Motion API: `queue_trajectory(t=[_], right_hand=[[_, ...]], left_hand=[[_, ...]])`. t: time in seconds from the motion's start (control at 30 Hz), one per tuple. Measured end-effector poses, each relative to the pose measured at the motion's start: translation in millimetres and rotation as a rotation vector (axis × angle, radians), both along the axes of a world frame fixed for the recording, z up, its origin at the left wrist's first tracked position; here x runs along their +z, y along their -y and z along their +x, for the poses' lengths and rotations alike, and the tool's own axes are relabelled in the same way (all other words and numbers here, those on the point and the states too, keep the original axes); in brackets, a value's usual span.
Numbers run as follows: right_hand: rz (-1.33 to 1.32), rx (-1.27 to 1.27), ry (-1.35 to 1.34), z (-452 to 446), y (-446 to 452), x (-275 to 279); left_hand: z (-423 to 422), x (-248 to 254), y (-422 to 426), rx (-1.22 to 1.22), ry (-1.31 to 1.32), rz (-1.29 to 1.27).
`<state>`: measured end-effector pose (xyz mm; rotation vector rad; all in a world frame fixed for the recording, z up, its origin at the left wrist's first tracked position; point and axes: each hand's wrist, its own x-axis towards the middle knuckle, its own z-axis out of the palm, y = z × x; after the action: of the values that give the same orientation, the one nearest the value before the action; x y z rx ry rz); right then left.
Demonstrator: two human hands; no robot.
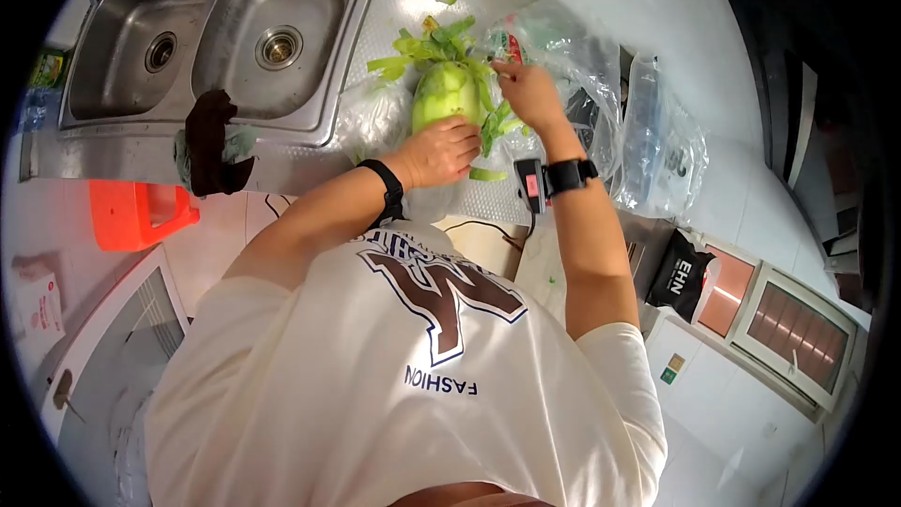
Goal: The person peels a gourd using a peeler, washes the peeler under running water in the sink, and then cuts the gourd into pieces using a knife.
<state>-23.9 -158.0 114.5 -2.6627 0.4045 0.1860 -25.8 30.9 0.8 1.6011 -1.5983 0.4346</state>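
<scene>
A pale green, partly peeled gourd (448,94) lies on the metal counter, its peeled side glossy. My left hand (441,150) is closed over its near end, fingers curled on the surface. Right of the gourd, my right hand (530,94) is closed with the fingertips near the peelings; what it grips is too small to make out. Strips of green peel (455,35) are heaped around the far end and right side of the gourd. A clear plastic bag (371,117) is spread beside it on the left.
To the left is a double-bowl steel sink (282,0), with a dark brown cloth (214,136) over its front edge. Crumpled clear plastic (554,33) and another plastic bag (662,150) lie to the right. An orange container (136,216) is below the counter; a black bag (682,272) is at lower right.
</scene>
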Motion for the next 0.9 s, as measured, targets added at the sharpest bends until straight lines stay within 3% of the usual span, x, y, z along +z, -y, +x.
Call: queue_trajectory(t=[0.3,0.57,0.9], right_hand=[[-0.064,-0.132,0.276,-89.9,-84.8,-28.4],[-0.158,-0.209,0.190,-65.5,-92.3,-33.1],[-0.199,-0.077,0.135,-85.5,-97.0,-20.9]], left_hand=[[-0.3,-2.0,-1.4,-0.031,-0.020,0.035],[-0.8,-7.0,3.5,-0.032,-0.080,-0.041],[2.0,-9.5,1.2,-0.032,-0.070,-0.029]])
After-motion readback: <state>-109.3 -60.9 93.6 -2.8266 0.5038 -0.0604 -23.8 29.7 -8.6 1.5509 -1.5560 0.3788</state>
